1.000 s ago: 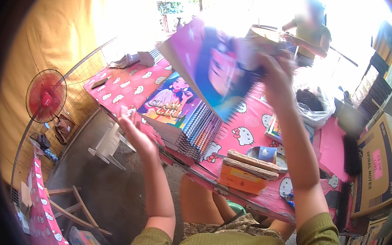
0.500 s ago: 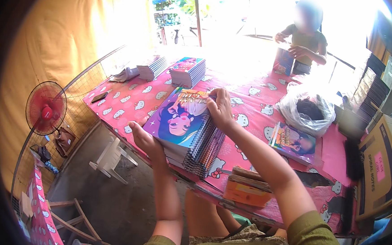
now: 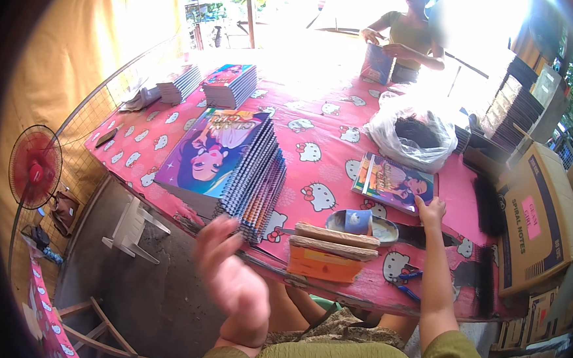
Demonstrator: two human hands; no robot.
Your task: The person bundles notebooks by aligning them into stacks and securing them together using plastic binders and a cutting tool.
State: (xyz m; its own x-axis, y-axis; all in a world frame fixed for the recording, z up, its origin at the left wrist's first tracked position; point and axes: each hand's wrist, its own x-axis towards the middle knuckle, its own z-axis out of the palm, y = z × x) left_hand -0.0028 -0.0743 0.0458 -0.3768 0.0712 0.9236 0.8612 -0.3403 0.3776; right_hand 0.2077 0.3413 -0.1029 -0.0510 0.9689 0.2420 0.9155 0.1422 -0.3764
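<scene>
A stack of spiral notebooks (image 3: pixel 213 151) with purple-blue illustrated covers stands at the front left of the table, black coils toward the right. Just off its near corner is my left hand (image 3: pixel 232 267), blurred, holding nothing, with fingers apart. At the right, my right hand (image 3: pixel 433 211) grips the near right corner of a notebook (image 3: pixel 401 186) in a low pile lying flat. Between the two groups, at the table's front edge, are an orange block with wooden boards (image 3: pixel 328 254) and a blue tape dispenser (image 3: pixel 356 221).
Two more notebook stacks (image 3: pixel 230 87) stand at the back left. A clear plastic bag (image 3: pixel 410 137) with black coils sits beyond the flat pile. Blue-handled pliers (image 3: pixel 410 285) lie near the front edge. A cardboard box (image 3: pixel 540 221) stands at right. Across the table, a person (image 3: pixel 409 45) holds a notebook.
My right hand has left the tall stack and moved right to the low pile. My left hand has come off the stack toward me. The view has shifted right.
</scene>
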